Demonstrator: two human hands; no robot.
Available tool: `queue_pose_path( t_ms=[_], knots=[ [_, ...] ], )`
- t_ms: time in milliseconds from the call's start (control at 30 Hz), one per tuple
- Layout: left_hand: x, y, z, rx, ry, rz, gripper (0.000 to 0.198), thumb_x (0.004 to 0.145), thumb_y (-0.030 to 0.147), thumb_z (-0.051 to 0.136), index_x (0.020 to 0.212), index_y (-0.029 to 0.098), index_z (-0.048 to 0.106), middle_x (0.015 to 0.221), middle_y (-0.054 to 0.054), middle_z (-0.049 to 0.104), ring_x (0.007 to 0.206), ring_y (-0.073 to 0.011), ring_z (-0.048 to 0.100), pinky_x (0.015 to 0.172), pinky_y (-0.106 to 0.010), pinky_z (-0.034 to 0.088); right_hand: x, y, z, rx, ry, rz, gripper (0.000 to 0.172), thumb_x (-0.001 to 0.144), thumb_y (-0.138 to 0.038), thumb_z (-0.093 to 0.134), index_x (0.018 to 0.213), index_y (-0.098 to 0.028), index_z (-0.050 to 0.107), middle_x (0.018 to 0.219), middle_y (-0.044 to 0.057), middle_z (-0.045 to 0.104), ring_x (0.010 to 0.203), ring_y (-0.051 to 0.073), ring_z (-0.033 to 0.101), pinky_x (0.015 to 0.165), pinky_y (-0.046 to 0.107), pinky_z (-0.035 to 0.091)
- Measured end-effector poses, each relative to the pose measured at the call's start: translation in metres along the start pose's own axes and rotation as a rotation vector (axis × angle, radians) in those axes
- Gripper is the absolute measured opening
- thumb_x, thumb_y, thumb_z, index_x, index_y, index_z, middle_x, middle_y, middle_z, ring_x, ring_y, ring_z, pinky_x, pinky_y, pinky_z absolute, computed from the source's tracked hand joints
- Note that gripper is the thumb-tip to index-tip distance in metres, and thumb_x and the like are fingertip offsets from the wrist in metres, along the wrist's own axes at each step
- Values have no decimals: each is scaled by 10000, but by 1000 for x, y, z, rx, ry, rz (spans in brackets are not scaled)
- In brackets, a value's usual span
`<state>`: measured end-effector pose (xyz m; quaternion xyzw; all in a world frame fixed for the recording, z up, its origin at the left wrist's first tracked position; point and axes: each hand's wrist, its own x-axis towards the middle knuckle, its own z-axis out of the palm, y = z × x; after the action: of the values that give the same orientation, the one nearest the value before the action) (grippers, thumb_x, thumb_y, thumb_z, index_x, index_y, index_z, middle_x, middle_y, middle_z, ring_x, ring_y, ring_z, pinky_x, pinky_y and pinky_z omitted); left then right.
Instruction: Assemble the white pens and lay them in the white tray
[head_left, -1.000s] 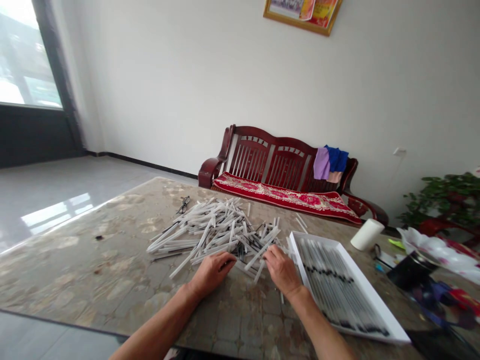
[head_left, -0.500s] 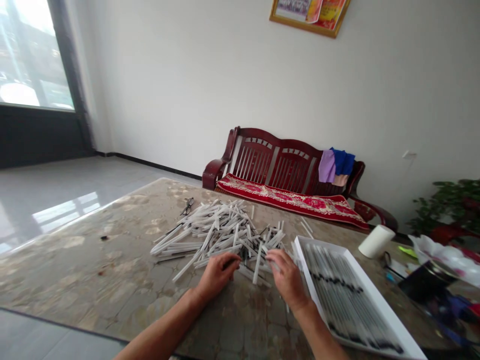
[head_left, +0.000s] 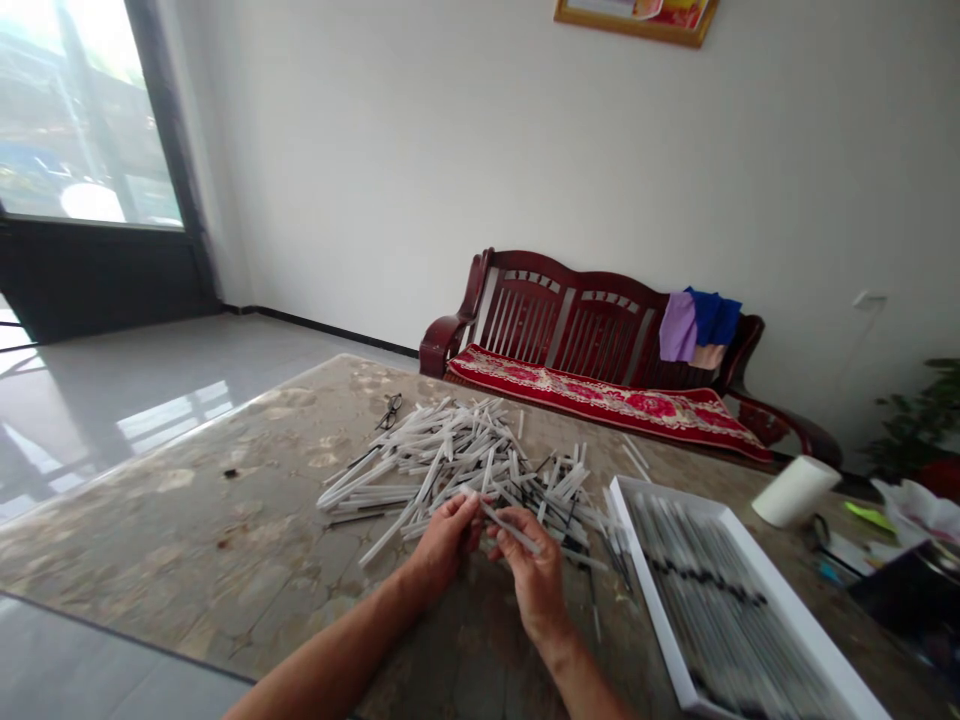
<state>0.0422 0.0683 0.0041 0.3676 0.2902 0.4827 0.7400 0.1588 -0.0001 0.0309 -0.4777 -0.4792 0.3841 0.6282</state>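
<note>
My left hand (head_left: 445, 540) is closed in a pinch at the near edge of the pile, holding one end of a slim whitish stick (head_left: 513, 528). The fingers of my right hand (head_left: 538, 578) close around the same stick farther along, so it slants between both hands. Just beyond them lies a loose pile of white and black thin sticks (head_left: 457, 440), too tangled to make out singly. To the right of my right hand is a shallow white box (head_left: 651, 590) with rows of slim clear sticks (head_left: 712, 580) with black parts, blurred by motion.
Black-framed glasses (head_left: 390, 411) rest on the patterned table (head_left: 277, 520) behind the pile. A white paper roll (head_left: 796, 491) lies past the box, near a dark object (head_left: 911, 590). Behind stands a red wooden bench (head_left: 577, 330) with a floral cushion.
Both hands have come together, my right hand moving left from beside the box. A slim stick now spans them. The view has shifted slightly.
</note>
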Motion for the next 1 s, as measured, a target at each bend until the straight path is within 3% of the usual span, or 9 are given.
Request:
queue_pose_path(
  t_ms=[133,267,333,433,633,733,800,900,1000],
  knots=[
    [2,11,0,-177,84,-29,286,728,350,808,767,139,618,578,46,574,470,-52,544,441,-129,430,14,2,-12,2,45,96,345,727,-363,707,1040,-219,687,917,34,713,746,206,675,534,271,521],
    [2,23,-3,-272,235,4,112,871,225,679,849,167,587,743,-1,688,606,-92,688,516,-145,542,34,4,-38,-391,140,-11,239,746,-290,630,956,-212,714,883,48,736,782,223,678,671,322,520],
    [2,26,-4,-256,233,6,103,909,227,630,848,167,574,804,-35,722,616,-102,706,516,-154,561,37,3,-46,-721,83,-94,150,773,-222,603,855,-236,728,848,40,740,820,227,671,755,333,496],
    [2,24,-4,-226,237,9,127,899,223,646,817,157,575,814,-53,740,610,-103,712,510,-145,565,32,0,-46,-1159,0,-184,144,786,-162,628,784,-271,722,832,35,725,853,229,642,744,313,461],
    [5,15,-3,-210,220,24,164,811,223,752,804,156,603,766,-29,741,653,-127,732,560,-166,590,26,-5,-28,-1519,-165,-224,34,752,-285,734,767,-267,709,846,79,703,900,269,621,690,325,436],
    [6,11,-3,-215,247,13,161,816,222,748,796,156,602,734,-23,733,656,-134,738,559,-167,590,29,0,-28,-1518,-200,-210,103,735,-326,744,790,-250,702,858,104,711,908,289,638,687,339,447],
    [8,10,-3,-231,275,14,148,823,200,740,785,153,604,730,-28,736,656,-134,740,559,-163,590,33,5,-33,-1430,-153,-211,111,767,-347,707,791,-240,686,847,109,714,884,285,653,691,343,456],
    [10,11,-3,-266,291,14,104,838,146,714,794,145,620,736,-41,747,656,-131,742,574,-157,594,38,13,-43,-1093,52,-186,145,843,-362,592,842,-231,654,838,95,719,817,255,674,691,337,479],
    [10,13,-2,-292,300,6,95,841,108,700,786,137,628,724,-48,752,655,-133,744,590,-156,600,41,16,-49,-569,308,-142,233,848,-421,560,955,-218,601,824,70,712,697,210,667,624,313,510]
  ],
)
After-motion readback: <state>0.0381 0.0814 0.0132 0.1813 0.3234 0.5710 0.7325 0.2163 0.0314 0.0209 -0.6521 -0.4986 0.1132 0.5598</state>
